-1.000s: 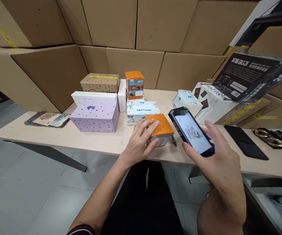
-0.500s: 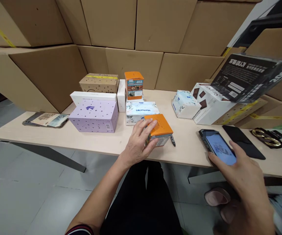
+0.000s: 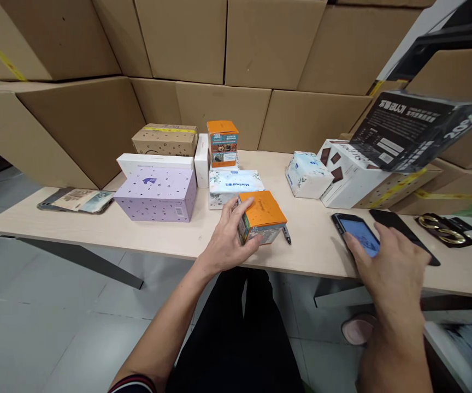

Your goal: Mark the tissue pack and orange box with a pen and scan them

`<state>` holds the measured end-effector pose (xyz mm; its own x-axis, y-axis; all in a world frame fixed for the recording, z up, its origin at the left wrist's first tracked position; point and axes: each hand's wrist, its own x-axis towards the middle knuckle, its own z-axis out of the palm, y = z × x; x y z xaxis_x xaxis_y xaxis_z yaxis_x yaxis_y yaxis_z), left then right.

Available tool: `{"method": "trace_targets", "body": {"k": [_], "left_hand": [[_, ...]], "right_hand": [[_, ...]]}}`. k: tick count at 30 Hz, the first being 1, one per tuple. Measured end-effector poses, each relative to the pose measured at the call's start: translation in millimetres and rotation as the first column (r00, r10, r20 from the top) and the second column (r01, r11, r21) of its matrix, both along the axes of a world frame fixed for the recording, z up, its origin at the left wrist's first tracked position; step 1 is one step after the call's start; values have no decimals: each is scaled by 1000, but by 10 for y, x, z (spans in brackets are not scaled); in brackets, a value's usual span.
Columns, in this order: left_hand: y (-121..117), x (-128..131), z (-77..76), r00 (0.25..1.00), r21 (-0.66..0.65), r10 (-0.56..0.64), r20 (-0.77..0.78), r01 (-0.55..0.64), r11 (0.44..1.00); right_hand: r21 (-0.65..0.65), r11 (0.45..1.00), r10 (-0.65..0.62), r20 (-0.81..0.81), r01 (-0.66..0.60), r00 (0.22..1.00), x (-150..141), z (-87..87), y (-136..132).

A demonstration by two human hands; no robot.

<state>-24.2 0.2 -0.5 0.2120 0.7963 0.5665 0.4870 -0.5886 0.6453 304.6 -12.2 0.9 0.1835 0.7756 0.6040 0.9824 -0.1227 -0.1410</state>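
My left hand grips the near left side of a small orange-topped box standing at the table's front edge, its fingers curled round the corner. My right hand lies over the near end of a black handheld device with a lit blue screen, which rests flat on the light wooden table. The fingers are stretched out on top of the device. A dark pen lies just right of the orange box.
Behind stand a lilac dotted box, a white box, a tissue pack, a taller orange box, a brown carton, another tissue pack and a white chocolate-print box. A black pad lies right. Cardboard cartons wall the back.
My right hand lowered the device from in front of me onto the table at the right and now rests on it. My left hand shifted its grip on the orange box, turning it slightly.
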Motion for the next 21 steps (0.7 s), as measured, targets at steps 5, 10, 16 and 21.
{"method": "trace_targets", "body": {"k": [5,10,16,21], "left_hand": [[-44,13,8,995,156,99,-11,-96,983],[-86,53,4,926,297,379,-4,-360,884],[-89,-28,46,895,397,444,50,-426,813],[39,-233,366,834,498,528,161,-531,686]], "right_hand": [[142,907,413,-122,-396,903,-587,2,184],[68,852,522,-33,-519,853,-897,-169,338],[8,848,526,-129,-529,841,-832,-227,331],[-16,836,536,-193,-549,822,-844,-183,308]]}}
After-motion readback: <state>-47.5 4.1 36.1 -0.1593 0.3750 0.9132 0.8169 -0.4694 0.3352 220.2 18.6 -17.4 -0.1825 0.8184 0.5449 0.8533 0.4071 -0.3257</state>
